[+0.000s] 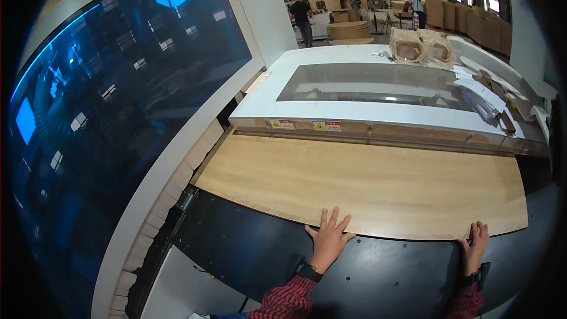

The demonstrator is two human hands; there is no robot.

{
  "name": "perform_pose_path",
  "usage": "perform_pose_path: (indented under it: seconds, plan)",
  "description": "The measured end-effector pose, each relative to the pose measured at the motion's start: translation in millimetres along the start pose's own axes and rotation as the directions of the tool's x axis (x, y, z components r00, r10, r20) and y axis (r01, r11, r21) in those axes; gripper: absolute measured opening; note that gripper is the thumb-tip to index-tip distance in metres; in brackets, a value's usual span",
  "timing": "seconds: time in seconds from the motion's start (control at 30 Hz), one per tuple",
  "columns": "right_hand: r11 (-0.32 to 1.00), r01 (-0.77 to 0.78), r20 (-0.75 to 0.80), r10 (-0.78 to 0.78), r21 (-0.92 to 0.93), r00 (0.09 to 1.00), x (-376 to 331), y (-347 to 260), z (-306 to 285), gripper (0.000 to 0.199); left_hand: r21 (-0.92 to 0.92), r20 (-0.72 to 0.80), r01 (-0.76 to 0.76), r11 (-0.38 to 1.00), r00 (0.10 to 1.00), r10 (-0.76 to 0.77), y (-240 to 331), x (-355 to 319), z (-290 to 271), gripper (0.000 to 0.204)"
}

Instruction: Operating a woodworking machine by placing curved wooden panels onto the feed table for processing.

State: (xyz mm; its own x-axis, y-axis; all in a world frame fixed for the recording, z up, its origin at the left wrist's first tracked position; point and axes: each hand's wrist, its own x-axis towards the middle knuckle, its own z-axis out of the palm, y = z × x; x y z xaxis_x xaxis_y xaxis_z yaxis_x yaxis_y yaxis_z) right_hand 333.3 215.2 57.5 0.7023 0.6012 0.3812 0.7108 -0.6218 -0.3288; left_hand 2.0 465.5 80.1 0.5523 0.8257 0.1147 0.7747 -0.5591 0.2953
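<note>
A long, light wood-grain panel (366, 183) lies flat on a black machine table (378, 266). Its far edge meets the front of a white machine housing (260, 109). Near the middle of the panel's front edge, my left hand (329, 239) rests with fingers spread on the surface. My right hand (474, 245) is at the same edge farther right. Its fingers are stretched onto the panel and its thumb sits by the edge. Both hands touch the panel without wrapping round it.
A large dark blue window (136, 82) in a pale frame stands at the left. Papers (484, 94) and plastic-wrapped rolls (407, 46) lie on the housing. Two people work in the hall behind, among stacked boards (348, 29).
</note>
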Motion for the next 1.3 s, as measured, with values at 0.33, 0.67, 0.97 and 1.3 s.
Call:
perform_pose_path:
  seconds: [0.33, 0.67, 0.97, 1.3]
  plan:
    - [0.999, 0.005, 0.014, -0.004, -0.046, 1.0, 3.1, -0.7, 0.2, 0.06, 0.008, 0.0, 0.003, 1.0, 1.0, -0.003, 0.3, 3.8, 0.4, 0.05]
    - [0.998, 0.029, -0.024, -0.031, -0.06, 0.999, 1.0, 0.6, -0.7, 0.061, -0.013, 0.0, 0.015, 1.0, 1.0, -0.015, 0.9, 2.4, -1.4, 0.05]
    - [0.994, 0.084, -0.129, -0.092, -0.064, 0.987, 3.0, -13.4, -12.6, 0.054, -0.049, -0.162, 0.012, 0.999, 0.987, -0.02, 10.1, -15.9, 28.1, 0.046]
    - [0.603, 0.4, 0.035, -0.58, 0.691, 0.814, -141.2, -24.9, -59.5, 0.034, -0.23, 0.003, -0.352, 0.907, 0.932, 0.363, 172.9, -189.6, 27.9, 0.046]
